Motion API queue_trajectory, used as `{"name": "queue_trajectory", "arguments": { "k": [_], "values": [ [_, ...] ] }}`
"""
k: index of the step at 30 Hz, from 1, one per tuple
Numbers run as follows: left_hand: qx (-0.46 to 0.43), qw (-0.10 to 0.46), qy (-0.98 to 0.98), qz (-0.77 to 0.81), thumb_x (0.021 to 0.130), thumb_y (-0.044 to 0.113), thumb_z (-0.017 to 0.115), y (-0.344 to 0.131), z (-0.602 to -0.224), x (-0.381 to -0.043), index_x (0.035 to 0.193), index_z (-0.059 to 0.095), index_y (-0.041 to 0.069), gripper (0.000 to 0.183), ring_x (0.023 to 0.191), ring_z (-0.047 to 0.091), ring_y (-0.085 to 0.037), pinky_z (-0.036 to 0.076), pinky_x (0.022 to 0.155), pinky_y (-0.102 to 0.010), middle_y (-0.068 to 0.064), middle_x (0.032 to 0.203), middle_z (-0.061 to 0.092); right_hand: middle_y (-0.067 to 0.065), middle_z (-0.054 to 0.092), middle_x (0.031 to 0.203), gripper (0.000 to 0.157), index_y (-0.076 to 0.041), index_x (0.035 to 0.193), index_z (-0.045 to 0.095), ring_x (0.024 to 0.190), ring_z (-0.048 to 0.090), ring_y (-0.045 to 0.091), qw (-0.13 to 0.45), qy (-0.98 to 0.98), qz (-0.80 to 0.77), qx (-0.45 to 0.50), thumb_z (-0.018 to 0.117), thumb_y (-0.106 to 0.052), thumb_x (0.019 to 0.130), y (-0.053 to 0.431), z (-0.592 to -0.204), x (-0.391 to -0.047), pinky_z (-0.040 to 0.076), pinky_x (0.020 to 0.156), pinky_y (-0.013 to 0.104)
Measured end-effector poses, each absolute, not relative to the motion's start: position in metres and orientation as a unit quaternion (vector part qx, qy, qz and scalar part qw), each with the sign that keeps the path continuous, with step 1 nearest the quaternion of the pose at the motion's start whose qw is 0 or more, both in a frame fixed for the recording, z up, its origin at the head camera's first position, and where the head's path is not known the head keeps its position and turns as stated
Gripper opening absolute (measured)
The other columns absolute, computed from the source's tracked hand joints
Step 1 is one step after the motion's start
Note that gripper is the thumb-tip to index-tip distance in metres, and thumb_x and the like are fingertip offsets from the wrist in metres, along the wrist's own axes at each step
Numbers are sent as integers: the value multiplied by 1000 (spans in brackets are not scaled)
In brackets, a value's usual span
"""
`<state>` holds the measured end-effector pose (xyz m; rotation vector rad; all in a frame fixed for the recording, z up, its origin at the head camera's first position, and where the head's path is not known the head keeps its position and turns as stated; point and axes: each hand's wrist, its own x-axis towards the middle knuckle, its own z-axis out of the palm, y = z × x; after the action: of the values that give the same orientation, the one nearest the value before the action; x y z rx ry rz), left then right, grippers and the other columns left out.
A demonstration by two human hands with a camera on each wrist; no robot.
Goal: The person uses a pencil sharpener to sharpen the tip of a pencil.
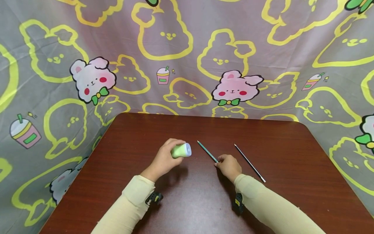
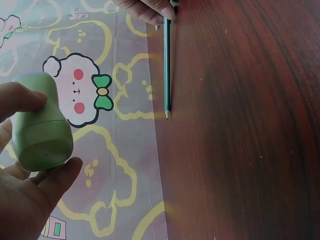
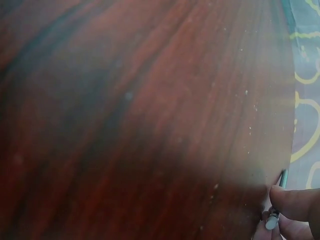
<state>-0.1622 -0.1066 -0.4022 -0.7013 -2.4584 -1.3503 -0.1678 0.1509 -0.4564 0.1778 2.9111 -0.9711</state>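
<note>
My left hand [image 1: 163, 160] holds a green pencil sharpener [image 1: 179, 151] above the table, its fingers and thumb wrapped round the waisted body. The sharpener's pale blue end, with a small spot at its centre, faces right. To the right, my right hand [image 1: 230, 166] pinches a green pencil [image 1: 206, 151] near its rear end. Its sharpened point lies far left, apart from the sharpener. In the right wrist view, the pencil's white eraser [image 3: 271, 221] sticks out below the thumb. A dark pencil [image 1: 249, 163] with a white rear end lies slanted beyond the right hand.
The dark brown wooden table [image 1: 152, 130] has rounded far corners. A grey curtain [image 1: 187, 68] printed with yellow outlines and pink rabbits hangs behind and along both sides. A wrist camera [image 1: 154, 197] sits on the left sleeve, another [image 1: 238, 202] on the right.
</note>
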Motion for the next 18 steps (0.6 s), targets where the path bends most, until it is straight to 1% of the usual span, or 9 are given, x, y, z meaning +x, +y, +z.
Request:
{"name": "queue_trajectory", "arguments": {
  "k": [11, 18],
  "values": [
    [-235, 117, -849, -458, 67, -6, 77, -107, -403, -162, 115, 66, 6, 50, 96, 57, -23, 47, 81, -36, -9, 111, 60, 1, 71, 85, 20, -10, 97, 74, 78, 65, 19, 38, 951, -302, 61, 76, -22, 80, 149, -456, -168, 46, 62, 39],
    [-238, 114, -851, -454, 68, -7, 76, -104, -404, -162, 115, 65, 6, 50, 95, 57, -23, 47, 80, -37, -9, 111, 60, 3, 72, 89, 20, -10, 98, 74, 82, 66, 22, 36, 951, -300, 59, 75, -21, 80, 148, -455, -168, 47, 65, 43]
  ]
}}
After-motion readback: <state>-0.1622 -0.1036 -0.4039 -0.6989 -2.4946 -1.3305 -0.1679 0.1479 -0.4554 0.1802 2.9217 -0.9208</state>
